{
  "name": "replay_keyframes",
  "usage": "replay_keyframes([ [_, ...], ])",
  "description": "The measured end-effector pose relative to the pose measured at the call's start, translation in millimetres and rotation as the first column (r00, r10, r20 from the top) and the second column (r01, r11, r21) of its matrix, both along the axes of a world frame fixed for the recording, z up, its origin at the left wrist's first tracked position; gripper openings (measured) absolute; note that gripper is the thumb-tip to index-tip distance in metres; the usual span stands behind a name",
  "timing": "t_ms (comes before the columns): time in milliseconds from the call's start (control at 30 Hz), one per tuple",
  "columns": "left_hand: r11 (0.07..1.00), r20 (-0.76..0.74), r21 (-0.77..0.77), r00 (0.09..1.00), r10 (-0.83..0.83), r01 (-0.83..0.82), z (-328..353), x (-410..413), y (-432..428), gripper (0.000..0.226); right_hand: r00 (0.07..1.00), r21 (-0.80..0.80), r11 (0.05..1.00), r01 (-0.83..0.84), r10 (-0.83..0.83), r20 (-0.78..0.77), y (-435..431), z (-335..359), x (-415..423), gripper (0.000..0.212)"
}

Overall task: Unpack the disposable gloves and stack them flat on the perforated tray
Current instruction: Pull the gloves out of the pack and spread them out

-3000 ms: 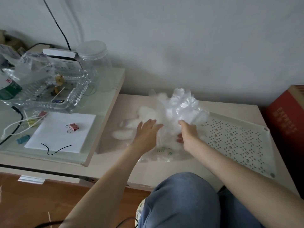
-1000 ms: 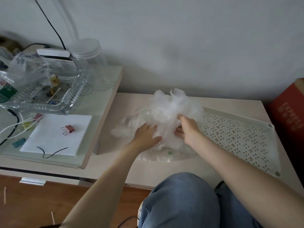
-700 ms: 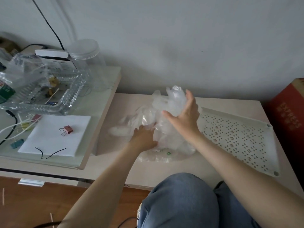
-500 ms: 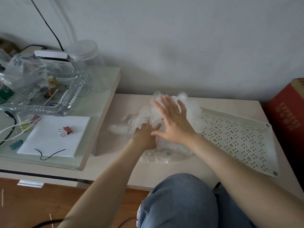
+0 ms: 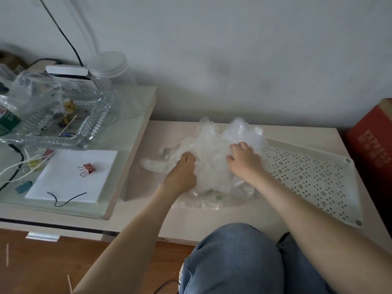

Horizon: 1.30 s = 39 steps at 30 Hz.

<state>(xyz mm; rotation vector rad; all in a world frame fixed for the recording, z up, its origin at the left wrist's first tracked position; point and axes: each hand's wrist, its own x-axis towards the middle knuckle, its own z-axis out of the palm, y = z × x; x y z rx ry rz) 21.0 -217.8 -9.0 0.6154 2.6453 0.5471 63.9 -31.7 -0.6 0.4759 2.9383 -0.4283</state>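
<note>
Head view: shows a crumpled heap of disposable gloves on the pale worktop, spilling just over the left edge of the perforated tray. Finds the left hand buried at the heap's left flank, fingers curled under and gripping a bunch of the thin film. Finds the right hand on top of the heap near the tray edge, fingers bent and tips sunk into the plastic; cannot tell whether pinching a glove or only pressing down. Shows a flattened clear wrapper with small green print under the near side of the heap, apparently emptied. Counts the unpacking as largely done, judging by that. Sees nothing laid flat yet: bare holes across nearly all of the tray, no neat stack anywhere. Leaves the bulk of the job ahead: teasing single gloves out of the tangle, smoothing each, laying them one on another on the tray. Notes a stray glove trailing loose to the left of the heap.
</note>
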Motion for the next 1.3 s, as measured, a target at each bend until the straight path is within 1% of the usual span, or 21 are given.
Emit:
replay_keyframes([
  [33,0.999,-0.034,-0.039,0.999,-0.019,0.018,-3,-2,-1,0.04,0.998,-0.03,0.999,0.039,-0.041,-0.043,3,0,0,0.043],
  [100,0.995,-0.091,-0.092,0.995,-0.039,0.03,-8,-3,-2,0.032,0.989,0.011,0.993,0.118,-0.116,-0.097,7,1,0,0.058],
  [167,0.992,-0.134,-0.123,0.991,0.015,-0.031,-8,-5,-4,0.03,0.979,0.044,0.98,0.196,-0.193,-0.067,9,1,0,0.081],
  [233,0.984,-0.191,-0.166,0.981,0.037,-0.069,-3,-6,-4,0.028,0.967,-0.054,0.966,0.254,-0.254,0.0,8,0,0,0.096],
  [300,0.986,-0.227,-0.128,0.971,0.077,-0.108,1,-7,-2,0.027,0.971,-0.164,0.957,0.239,-0.233,0.051,5,-3,0,0.102],
  [367,0.986,-0.252,-0.038,0.957,0.146,-0.161,3,-6,-1,0.024,0.989,-0.181,0.972,0.149,-0.141,0.054,-1,-8,1,0.1],
  [433,0.985,-0.255,0.035,0.951,0.174,-0.171,3,-6,1,0.02,0.997,-0.114,0.992,0.061,-0.055,0.058,-6,-11,1,0.092],
  [533,0.986,-0.263,0.082,0.952,0.159,-0.142,4,-5,1,0.021,0.989,-0.022,0.994,-0.102,0.104,0.103,-17,-16,-2,0.08],
  [667,0.994,-0.261,0.05,0.959,0.109,-0.1,-1,-1,-2,0.03,0.936,-0.05,0.963,-0.264,0.268,0.229,-41,-19,-3,0.069],
  [733,0.999,-0.224,0.012,0.973,0.053,-0.051,-8,1,-5,0.033,0.918,-0.096,0.952,-0.289,0.304,0.254,-53,-21,-2,0.063],
  [833,0.998,-0.138,-0.058,0.99,-0.009,0.001,-17,3,-12,0.038,0.921,-0.185,0.934,-0.307,0.341,0.191,-65,-24,-1,0.05],
  [933,0.998,-0.098,-0.064,0.995,-0.036,0.029,-21,3,-19,0.042,0.904,-0.153,0.916,-0.372,0.394,0.164,-67,-26,-2,0.049],
  [1000,0.997,-0.107,-0.033,0.992,-0.071,0.068,-22,5,-21,0.039,0.899,-0.135,0.916,-0.378,0.398,0.183,-65,-27,-4,0.05],
  [1067,0.996,-0.107,-0.013,0.99,-0.088,0.087,-22,7,-18,0.038,0.909,-0.12,0.933,-0.341,0.359,0.211,-64,-31,-4,0.052],
  [1200,0.998,-0.09,-0.061,0.996,0.003,-0.009,-22,10,-10,0.04,0.935,-0.092,0.957,-0.273,0.287,0.207,-61,-25,-8,0.06],
  [1233,0.997,-0.095,-0.068,0.995,0.028,-0.035,-21,10,-9,0.039,0.947,-0.109,0.964,-0.244,0.261,0.189,-58,-19,-8,0.063],
  [1300,0.995,-0.105,-0.062,0.992,0.071,-0.078,-16,9,-6,0.038,0.979,-0.202,0.97,-0.134,0.161,0.125,-52,-5,-9,0.068],
])
